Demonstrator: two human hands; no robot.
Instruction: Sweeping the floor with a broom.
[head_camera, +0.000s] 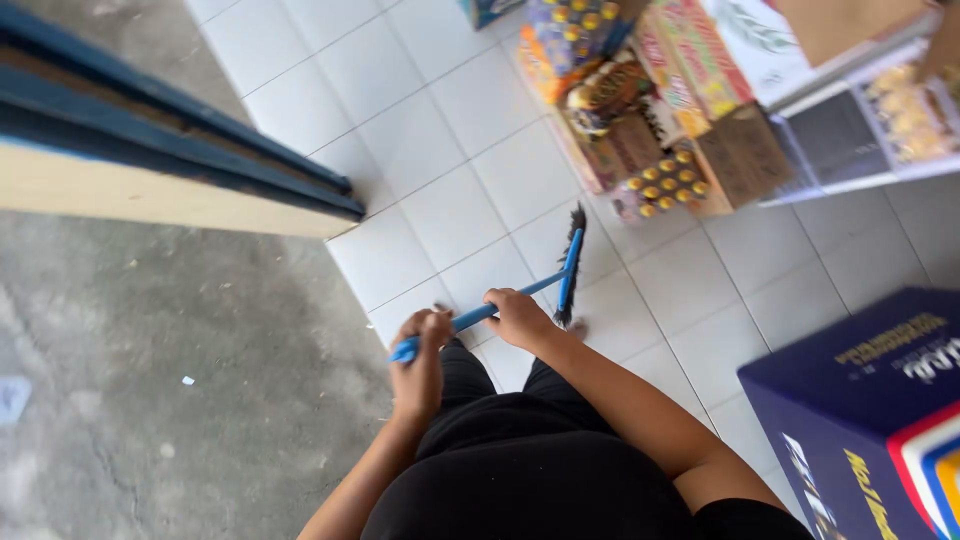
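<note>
Below, a blue-handled broom (520, 290) is held over the white tiled floor (450, 200), its long handle running from lower left to upper right and its dark bristle head (572, 265) set crosswise at the far end. Stacked cartons and packs of yellow-capped bottles (665, 180) are seen against the floor's upper right edge, a dark blue box (850, 400) at the lower right. The left hand (420, 360) is closed around the handle's end, the right hand (520, 318) clamped further along it.

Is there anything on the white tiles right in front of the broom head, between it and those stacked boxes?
Nothing visible. The broom, held by the left hand and right hand, has bare white tiles ahead of it up to the stacked boxes.
</note>
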